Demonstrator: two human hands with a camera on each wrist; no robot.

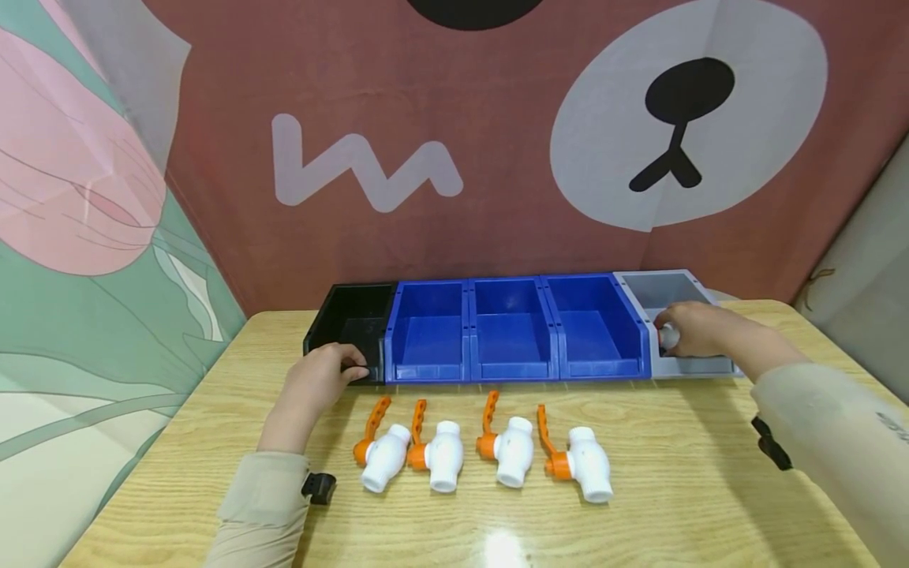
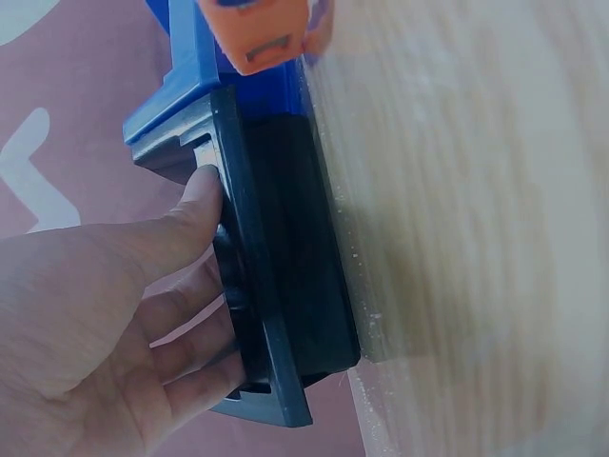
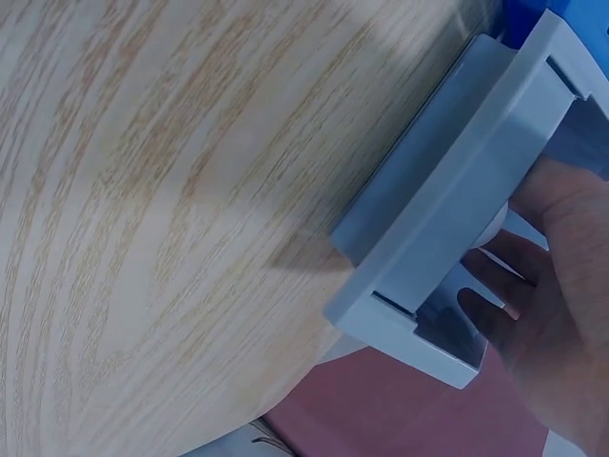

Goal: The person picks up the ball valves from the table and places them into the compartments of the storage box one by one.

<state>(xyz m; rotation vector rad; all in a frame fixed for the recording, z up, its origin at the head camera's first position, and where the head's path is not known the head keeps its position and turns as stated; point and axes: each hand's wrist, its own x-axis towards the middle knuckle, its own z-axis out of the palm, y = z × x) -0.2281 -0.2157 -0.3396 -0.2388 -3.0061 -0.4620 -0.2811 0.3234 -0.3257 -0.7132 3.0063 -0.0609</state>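
Thing (image 1: pixel 669 338), round, white and red, sat in grey plastic box (image 1: pixel 656 289)

It was between the thumb and fingers of the right hand (image 1: pixel 694 328), which pinched it. The left hand (image 1: pixel 321 377) was loose, fingers touching a black plastic box (image 1: pixel 360 301) at its front edge.

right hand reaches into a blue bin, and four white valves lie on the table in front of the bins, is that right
Not quite: the right hand reaches into the grey bin, as the head view shows. Four white valves do lie on the table in front of the bins.
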